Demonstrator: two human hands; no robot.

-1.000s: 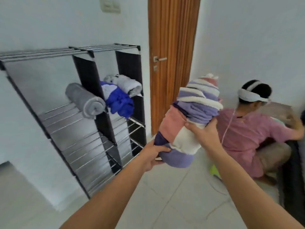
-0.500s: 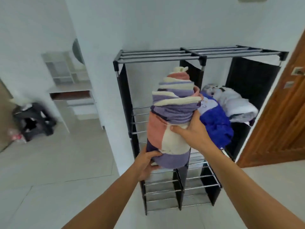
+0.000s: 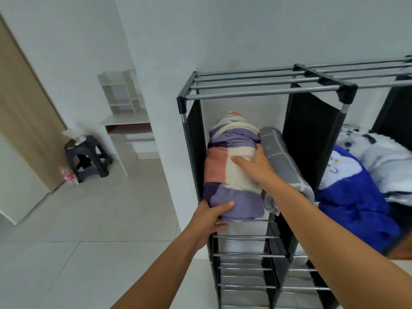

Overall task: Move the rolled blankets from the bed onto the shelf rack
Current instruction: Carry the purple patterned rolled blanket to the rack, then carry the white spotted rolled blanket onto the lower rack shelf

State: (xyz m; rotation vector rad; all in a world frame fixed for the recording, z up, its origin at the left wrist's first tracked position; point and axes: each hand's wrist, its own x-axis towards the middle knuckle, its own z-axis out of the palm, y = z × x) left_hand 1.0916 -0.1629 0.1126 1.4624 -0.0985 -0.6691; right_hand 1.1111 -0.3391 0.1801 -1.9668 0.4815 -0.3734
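A rolled blanket in purple, pink and cream patches [image 3: 229, 152] lies lengthwise in the upper left compartment of the black metal shelf rack [image 3: 265, 92]. My left hand [image 3: 211, 217] grips its near purple end at the shelf's front edge. My right hand [image 3: 254, 166] presses on its cream middle from the right side. A grey rolled blanket [image 3: 283, 161] lies right beside it in the same compartment. In the compartment to the right sit a blue blanket [image 3: 352, 201] with a white penguin face and a white blanket [image 3: 383, 161].
Lower wire shelves of the rack [image 3: 245, 270] hold nothing. A white wall stands behind the rack. At the left are a dark plastic stool [image 3: 89, 159], a plastic bottle [image 3: 66, 175] on the tiled floor, a white desk with shelves [image 3: 127, 121] and a brown door [image 3: 22, 112].
I turned from the doorway and the seated person to face the rack. The patchwork roll went from upright in the air down into the upper left compartment, beside the grey roll.
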